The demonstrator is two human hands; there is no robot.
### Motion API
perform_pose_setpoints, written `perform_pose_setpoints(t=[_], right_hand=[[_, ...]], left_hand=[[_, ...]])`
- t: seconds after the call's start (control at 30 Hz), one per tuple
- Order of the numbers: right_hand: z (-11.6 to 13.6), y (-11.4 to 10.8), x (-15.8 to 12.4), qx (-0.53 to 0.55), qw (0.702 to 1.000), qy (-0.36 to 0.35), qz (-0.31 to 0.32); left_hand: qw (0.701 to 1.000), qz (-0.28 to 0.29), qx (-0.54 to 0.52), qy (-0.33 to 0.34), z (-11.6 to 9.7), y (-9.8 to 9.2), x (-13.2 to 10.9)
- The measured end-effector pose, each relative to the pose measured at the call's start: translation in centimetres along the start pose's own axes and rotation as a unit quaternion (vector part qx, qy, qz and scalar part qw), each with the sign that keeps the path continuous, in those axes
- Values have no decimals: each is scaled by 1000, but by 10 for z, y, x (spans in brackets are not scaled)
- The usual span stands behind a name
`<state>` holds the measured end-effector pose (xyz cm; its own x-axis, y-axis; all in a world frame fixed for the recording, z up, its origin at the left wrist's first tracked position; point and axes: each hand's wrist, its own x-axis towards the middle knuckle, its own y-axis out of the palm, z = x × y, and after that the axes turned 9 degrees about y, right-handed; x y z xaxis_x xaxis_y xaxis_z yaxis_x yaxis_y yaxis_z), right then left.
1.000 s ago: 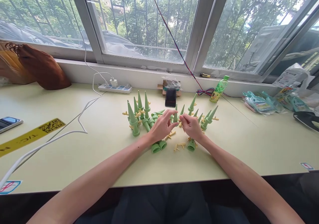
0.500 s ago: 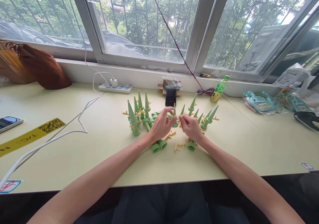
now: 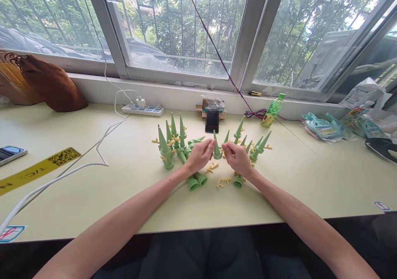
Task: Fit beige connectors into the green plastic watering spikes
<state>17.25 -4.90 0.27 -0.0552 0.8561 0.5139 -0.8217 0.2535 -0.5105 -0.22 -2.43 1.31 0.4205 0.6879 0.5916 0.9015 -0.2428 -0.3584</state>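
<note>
The left hand is clamped by its fingertips on a green spike, positioned point up and slightly tilted between the two hands. The right hand is curled just beside the spike; its grip cannot be determined. Yellow pegs lie nearby on the worktop.

The green spikes look smooth, matt plastic.

Daylight from the windows brightens the table, with wide-angle stretching at edges
</note>
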Motion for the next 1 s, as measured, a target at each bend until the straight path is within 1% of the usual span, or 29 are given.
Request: perform_pose_setpoints(t=[0.07, 0.2, 0.33, 0.6, 0.83, 1.0], right_hand=[[0, 0, 0, 0, 1000, -3, 0], [1, 0, 0, -3, 1000, -10, -3], [0, 0, 0, -5, 1000, -8, -3], [-1, 0, 0, -6, 1000, -7, -6], [-2, 0, 1, -8, 1000, -7, -1], [-1, 0, 0, -9, 1000, -3, 4]], left_hand=[[1000, -2, -17, -25, 0, 0, 0], [994, 15, -75, -82, 3, 1, 0], [985, 19, -130, -109, 4, 2, 0], [973, 25, -185, -133, 4, 1, 1], [973, 36, -179, -138, 4, 1, 1], [967, 53, -201, -148, 4, -1, 0]])
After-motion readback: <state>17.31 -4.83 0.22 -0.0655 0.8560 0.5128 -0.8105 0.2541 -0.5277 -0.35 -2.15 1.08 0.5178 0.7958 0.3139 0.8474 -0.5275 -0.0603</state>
